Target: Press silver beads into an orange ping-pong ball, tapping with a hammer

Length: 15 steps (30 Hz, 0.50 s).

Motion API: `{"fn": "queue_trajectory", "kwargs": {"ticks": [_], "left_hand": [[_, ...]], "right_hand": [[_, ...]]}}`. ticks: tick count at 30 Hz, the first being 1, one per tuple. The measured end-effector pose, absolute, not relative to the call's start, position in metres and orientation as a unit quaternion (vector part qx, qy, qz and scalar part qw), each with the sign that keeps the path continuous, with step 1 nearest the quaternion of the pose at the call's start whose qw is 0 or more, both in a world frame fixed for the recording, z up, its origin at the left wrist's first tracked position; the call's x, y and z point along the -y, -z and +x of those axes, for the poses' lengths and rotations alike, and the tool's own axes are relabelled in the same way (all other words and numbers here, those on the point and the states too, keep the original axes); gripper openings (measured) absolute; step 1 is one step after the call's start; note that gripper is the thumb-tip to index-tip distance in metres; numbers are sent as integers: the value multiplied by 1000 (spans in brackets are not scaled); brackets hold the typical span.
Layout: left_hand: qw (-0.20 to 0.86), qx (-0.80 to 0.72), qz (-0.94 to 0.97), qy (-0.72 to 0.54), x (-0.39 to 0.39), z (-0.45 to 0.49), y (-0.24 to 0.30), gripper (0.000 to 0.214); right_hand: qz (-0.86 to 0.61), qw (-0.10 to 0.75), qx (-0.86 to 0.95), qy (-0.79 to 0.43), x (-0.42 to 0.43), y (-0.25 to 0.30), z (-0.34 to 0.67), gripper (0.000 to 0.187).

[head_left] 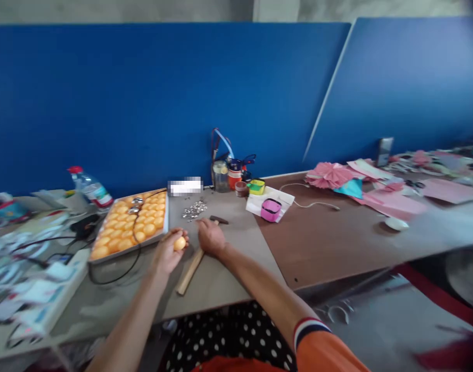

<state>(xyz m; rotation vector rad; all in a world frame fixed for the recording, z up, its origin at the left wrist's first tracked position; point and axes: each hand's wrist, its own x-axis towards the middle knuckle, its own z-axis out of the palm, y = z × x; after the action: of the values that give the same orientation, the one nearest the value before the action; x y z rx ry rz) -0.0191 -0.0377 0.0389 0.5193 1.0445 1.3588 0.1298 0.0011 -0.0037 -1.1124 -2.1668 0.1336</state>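
An orange sleeve [329, 351] lay nearest, at between four and five o'clock from the right hand [212, 236], with a black dotted cloth [228, 343] at six. At eight stood a white power strip [67, 289] on the grey tabletop [228, 281]. A hammer [192, 273] ran beneath the right hand, wooden handle towards seven, dark head at one. The left hand [168, 253], at nine, was palm up, its fingers curled around an orange ball [179, 244]. The right hand was bent low over the table; whether its fingers pinched anything could not be told. Farther out at nine, a white-rimmed tray [167, 217] held rows of similar balls [149, 228], a black cable [138, 219] crossing them. Small silvery pieces [195, 209] lay scattered at eleven, just beyond the fingers. A purple band-like object [271, 210] sat on white paper [286, 198] at two; jars [221, 178] stood near twelve, before a blue partition [162, 103].
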Motion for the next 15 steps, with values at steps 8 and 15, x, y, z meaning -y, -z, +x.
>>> {"fn": "queue_trajectory", "kwargs": {"ticks": [8,15], "left_hand": [[687,-363,178,-603,58,0,-29,13],[729,-294,103,-609,74,23,-24,13]], "right_hand": [[-430,542,708,-142,32,4,120,31],[-476,588,620,-209,33,25,130,28]]}}
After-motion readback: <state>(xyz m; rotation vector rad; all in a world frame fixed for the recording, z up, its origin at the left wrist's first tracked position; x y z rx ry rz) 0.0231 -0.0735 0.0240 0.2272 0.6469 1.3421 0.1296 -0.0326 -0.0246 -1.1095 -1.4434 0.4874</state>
